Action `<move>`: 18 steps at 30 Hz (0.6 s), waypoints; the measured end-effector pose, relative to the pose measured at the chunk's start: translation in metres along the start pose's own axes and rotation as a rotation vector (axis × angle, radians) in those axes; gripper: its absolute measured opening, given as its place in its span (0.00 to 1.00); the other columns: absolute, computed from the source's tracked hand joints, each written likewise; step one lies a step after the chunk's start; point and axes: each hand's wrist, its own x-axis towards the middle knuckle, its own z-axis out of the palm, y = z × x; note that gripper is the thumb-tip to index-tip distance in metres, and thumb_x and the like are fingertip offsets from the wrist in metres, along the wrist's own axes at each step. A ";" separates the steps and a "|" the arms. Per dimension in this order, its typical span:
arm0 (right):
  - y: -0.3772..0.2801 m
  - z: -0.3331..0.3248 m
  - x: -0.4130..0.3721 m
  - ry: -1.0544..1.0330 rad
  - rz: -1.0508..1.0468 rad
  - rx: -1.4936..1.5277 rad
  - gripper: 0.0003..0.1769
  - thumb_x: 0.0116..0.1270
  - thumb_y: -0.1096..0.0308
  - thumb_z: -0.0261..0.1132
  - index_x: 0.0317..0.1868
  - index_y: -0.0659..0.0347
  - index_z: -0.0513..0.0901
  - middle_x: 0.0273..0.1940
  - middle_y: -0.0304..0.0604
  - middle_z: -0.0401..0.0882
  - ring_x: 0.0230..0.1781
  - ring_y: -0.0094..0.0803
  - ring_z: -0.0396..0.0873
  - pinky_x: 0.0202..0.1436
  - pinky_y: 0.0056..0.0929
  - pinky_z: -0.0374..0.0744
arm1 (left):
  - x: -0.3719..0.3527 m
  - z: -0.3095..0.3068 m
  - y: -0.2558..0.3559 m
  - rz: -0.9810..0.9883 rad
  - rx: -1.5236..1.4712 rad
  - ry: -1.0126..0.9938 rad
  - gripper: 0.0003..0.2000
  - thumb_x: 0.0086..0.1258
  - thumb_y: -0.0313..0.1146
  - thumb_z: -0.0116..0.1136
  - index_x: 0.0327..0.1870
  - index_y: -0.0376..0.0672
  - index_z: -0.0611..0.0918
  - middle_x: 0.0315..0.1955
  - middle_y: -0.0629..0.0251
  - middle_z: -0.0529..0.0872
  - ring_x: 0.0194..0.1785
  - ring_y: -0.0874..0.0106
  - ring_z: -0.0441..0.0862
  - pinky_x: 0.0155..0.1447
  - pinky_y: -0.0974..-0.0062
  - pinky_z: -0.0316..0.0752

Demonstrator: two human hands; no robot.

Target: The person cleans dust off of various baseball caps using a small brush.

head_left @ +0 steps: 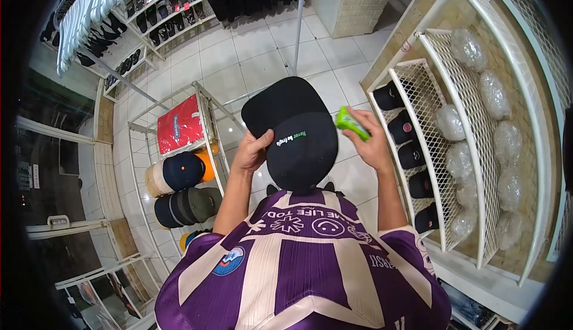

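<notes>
A black baseball cap (298, 136) with small green and white lettering is in front of my chest, its brim pointing up and away from me. My left hand (253, 149) grips the cap at its left edge, thumb on top near where brim meets crown; the other fingers are hidden beneath. To the right of the cap, my right hand (369, 139) is closed around a small bright green block (351, 123), whose exact kind I cannot make out. The block is close to the cap's right side, apparently apart from it.
At left, a white wire rack (200, 100) holds a red packet (179, 126) and stacked caps (183, 170). At right, mesh shelves (444, 85) carry black caps (412, 154) and clear plastic-wrapped bundles (468, 49). A metal pole (299, 25) stands ahead on the tiled floor.
</notes>
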 end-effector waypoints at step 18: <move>-0.061 0.004 0.003 0.264 -0.255 0.105 0.32 0.62 0.67 0.79 0.66 0.64 0.80 0.55 0.50 0.80 0.55 0.43 0.80 0.65 0.34 0.74 | 0.016 0.031 0.008 0.063 0.202 0.038 0.24 0.73 0.32 0.69 0.69 0.41 0.77 0.60 0.67 0.84 0.62 0.73 0.81 0.67 0.72 0.75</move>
